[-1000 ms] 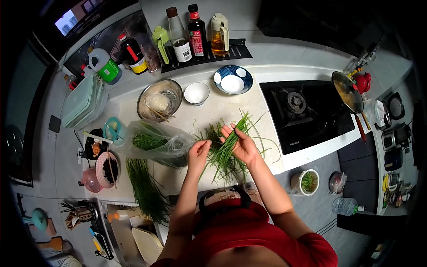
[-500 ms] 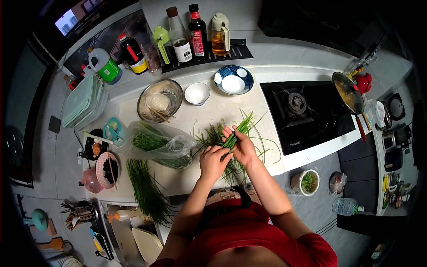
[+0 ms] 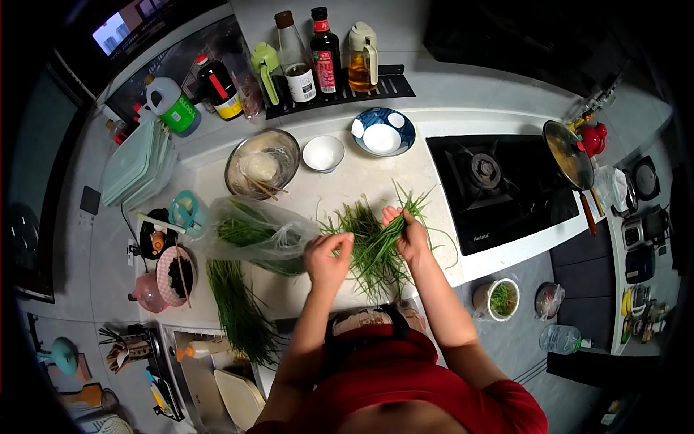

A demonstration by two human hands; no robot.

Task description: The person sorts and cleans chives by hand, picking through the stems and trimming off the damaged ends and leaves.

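Note:
My right hand (image 3: 412,237) is closed around a small bunch of garlic chives (image 3: 392,231), whose thin green blades stick out on both sides. To its left, my left hand (image 3: 328,260) is raised with thumb and fingertips pinched together; whatever they hold is too small to make out. Beneath and between both hands, a loose pile of chives (image 3: 372,271) spreads over the counter (image 3: 318,286). A clear plastic bag (image 3: 285,235) with more greens lies left of my left hand. Further left, a long bundle of chives (image 3: 235,304) hangs toward the sink edge.
Behind the greens stand a metal bowl of dough (image 3: 278,148) with chopsticks, a white bowl (image 3: 323,153) and a blue patterned bowl (image 3: 402,137). A black gas stove (image 3: 499,210) is on the right. On the floor, a white bin (image 3: 515,304) contains green scraps.
My left hand has drawn away to the left from the bunch, its fingers still pinched. My right hand has shifted slightly right and still grips the chives.

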